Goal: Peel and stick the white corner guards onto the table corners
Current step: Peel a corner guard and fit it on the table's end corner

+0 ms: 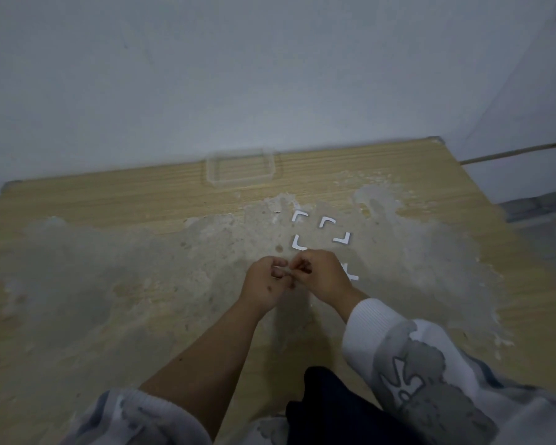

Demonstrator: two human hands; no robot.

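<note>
corner guards, white, l-shaped: four lie loose on the tabletop (109,200) just beyond the hands, at (299,216), (328,222), (342,238) and (299,243), set roughly as the corners of a square, apart from each other. a fifth white piece (350,273) shows partly from behind the right wrist; shape unclear.

left hand (264,284) and right hand (318,274) meet fingertip to fingertip above the tabletop centre. both have fingers curled in a pinch on one small pale piece (283,270) between them. blurred and mostly covered; it looks like another guard or its backing, cannot tell which.

step in hand, as judged: peeling the backing off one guard. none looks stuck on yet; the far corners at (12,184) and (435,140) show small grey fittings, not white guards.

next move calls for: one hand keeping the guard steady while the other's nail lifts the liner edge, sticky face kept off the fingers, then a carry to a corner, well apart from here, and firm pressing along both legs.

also present: clear plastic container (241,170) at the far edge by the wall (238,75); tabletop surface worn, grey patches over wood grain.
</note>
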